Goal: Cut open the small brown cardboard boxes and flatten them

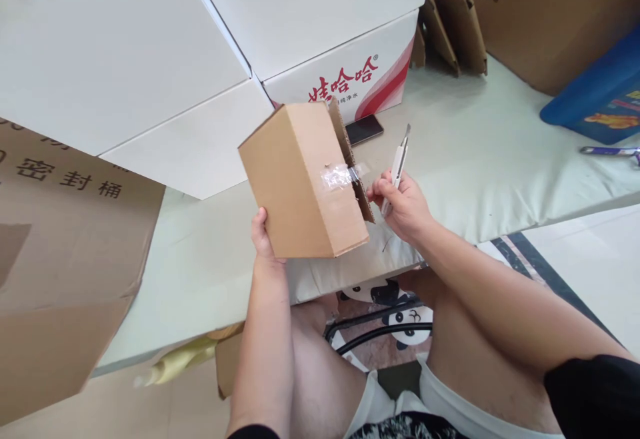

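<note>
A small brown cardboard box (293, 189) is tilted above the pale green padded surface. My left hand (263, 234) grips its lower left edge, thumb on the near face and the other fingers hidden behind. Clear tape (339, 176) crosses the box's right side, where a flap (345, 142) stands partly lifted. Just right of that flap, my right hand (403, 207) is closed around a white utility knife (399, 169). The knife points up, with its metal blade out and apart from the box.
White cartons (340, 72) stand behind the box, and a dark phone (365, 130) lies before them. Folded cardboard (455, 19) leans at the back right. A blue container (595, 92) and a purple pen-like item (607, 151) are at the right. A large brown carton (65, 259) stands left.
</note>
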Demonstrator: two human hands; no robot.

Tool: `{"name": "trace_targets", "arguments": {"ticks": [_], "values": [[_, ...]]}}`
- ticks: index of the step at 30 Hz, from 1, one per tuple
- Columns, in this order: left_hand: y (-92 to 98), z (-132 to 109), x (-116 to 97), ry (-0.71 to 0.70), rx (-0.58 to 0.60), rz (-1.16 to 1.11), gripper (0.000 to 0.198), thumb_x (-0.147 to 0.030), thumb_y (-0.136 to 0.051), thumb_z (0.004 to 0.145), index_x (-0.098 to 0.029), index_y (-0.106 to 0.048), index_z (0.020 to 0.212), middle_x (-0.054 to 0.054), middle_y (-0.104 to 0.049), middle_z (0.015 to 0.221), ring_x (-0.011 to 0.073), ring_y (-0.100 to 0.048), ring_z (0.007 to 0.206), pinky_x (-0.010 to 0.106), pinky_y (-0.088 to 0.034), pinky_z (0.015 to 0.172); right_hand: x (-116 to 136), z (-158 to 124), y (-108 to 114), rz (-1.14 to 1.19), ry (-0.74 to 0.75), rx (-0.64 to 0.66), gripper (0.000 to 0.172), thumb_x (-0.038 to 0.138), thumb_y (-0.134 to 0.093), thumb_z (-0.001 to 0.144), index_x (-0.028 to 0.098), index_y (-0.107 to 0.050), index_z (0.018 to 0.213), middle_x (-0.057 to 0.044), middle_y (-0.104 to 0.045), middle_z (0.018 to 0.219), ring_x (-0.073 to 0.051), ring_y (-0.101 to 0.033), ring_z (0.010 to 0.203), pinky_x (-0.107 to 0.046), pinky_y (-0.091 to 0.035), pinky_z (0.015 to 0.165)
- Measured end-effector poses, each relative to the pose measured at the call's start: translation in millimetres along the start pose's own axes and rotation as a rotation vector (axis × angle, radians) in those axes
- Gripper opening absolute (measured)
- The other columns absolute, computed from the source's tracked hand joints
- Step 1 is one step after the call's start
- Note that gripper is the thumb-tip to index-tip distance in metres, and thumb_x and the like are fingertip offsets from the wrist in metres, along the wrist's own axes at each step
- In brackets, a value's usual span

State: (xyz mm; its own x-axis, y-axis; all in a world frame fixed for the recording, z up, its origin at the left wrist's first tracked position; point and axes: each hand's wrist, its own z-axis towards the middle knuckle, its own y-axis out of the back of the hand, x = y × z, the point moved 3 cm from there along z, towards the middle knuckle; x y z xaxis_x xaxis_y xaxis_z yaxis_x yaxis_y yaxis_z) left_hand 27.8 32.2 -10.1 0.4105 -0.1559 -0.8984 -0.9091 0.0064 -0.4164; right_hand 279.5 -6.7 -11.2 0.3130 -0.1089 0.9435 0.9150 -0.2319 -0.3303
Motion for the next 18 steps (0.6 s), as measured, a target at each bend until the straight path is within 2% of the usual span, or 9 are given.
{"name": "trace_targets", "arguments": {"ticks": [4,7,9,11,13,15,18], "values": [[-4.8,3,21,0.307,0.039,0.022,0.053,-0.062,-0.069,0.078,-0.018,-0.075,0.108,0.009,-0.080,0.106,0.0306,-0.076,0.100,0.042,-0.063,0.085,3,-3,0,-0.130,0.076,0.041,0.042,0.050,-0.075,0.074,0.025,-0.041,0.081,0.004,-0.053,0.080,-0.013,-0.050,0.073,-0.029,-0.045,0.073],[-4.0,7,32,0.445,0.067,0.100,0.049,-0.055,-0.067,0.085,-0.015,-0.074,0.112,0.011,-0.080,0.109,0.0293,-0.077,0.097,0.041,-0.063,0.085,8,-3,4,-0.222,0.163,0.012,0.037,0.043,-0.074,0.076,0.025,-0.043,0.084,-0.001,-0.064,0.102,-0.018,-0.059,0.096,-0.034,-0.047,0.089],[-1.1,9,34,0.458,0.047,0.166,0.043,-0.048,-0.069,0.087,-0.014,-0.075,0.111,0.012,-0.080,0.109,0.0275,-0.078,0.095,0.038,-0.063,0.082,12,-3,6,-0.269,0.184,0.021,0.036,0.042,-0.074,0.076,0.026,-0.044,0.087,-0.005,-0.067,0.118,-0.022,-0.061,0.113,-0.039,-0.045,0.099],[-0.1,9,33,0.436,0.036,0.215,0.042,-0.046,-0.071,0.086,-0.014,-0.075,0.112,0.012,-0.079,0.113,0.0272,-0.077,0.098,0.037,-0.063,0.082,15,-3,8,-0.306,0.177,0.025,0.036,0.041,-0.074,0.077,0.026,-0.044,0.088,-0.006,-0.069,0.124,-0.024,-0.061,0.118,-0.042,-0.044,0.102],[-3.0,7,29,0.343,0.047,0.234,0.049,-0.048,-0.075,0.083,-0.018,-0.073,0.121,0.009,-0.076,0.124,0.0267,-0.074,0.109,0.035,-0.062,0.088,20,-4,8,-0.320,0.161,-0.010,0.035,0.042,-0.073,0.078,0.026,-0.044,0.086,-0.007,-0.071,0.123,-0.025,-0.064,0.114,-0.043,-0.044,0.099],[-7.9,4,25,0.236,0.051,0.243,0.063,-0.050,-0.080,0.079,-0.028,-0.065,0.136,0.004,-0.072,0.134,0.0250,-0.071,0.117,0.034,-0.060,0.093,24,-3,9,-0.326,0.124,-0.087,0.034,0.044,-0.072,0.078,0.025,-0.044,0.084,-0.007,-0.073,0.117,-0.024,-0.066,0.104,-0.042,-0.047,0.093],[-14.9,0,26,0.208,0.067,0.269,0.077,-0.053,-0.082,0.078,-0.040,-0.052,0.148,0.000,-0.070,0.136,0.0242,-0.072,0.113,0.036,-0.059,0.095,30,-2,7,-0.349,0.082,-0.196,0.035,0.043,-0.074,0.075,0.025,-0.046,0.084,-0.005,-0.075,0.105,-0.020,-0.066,0.089,-0.040,-0.048,0.085]]}}
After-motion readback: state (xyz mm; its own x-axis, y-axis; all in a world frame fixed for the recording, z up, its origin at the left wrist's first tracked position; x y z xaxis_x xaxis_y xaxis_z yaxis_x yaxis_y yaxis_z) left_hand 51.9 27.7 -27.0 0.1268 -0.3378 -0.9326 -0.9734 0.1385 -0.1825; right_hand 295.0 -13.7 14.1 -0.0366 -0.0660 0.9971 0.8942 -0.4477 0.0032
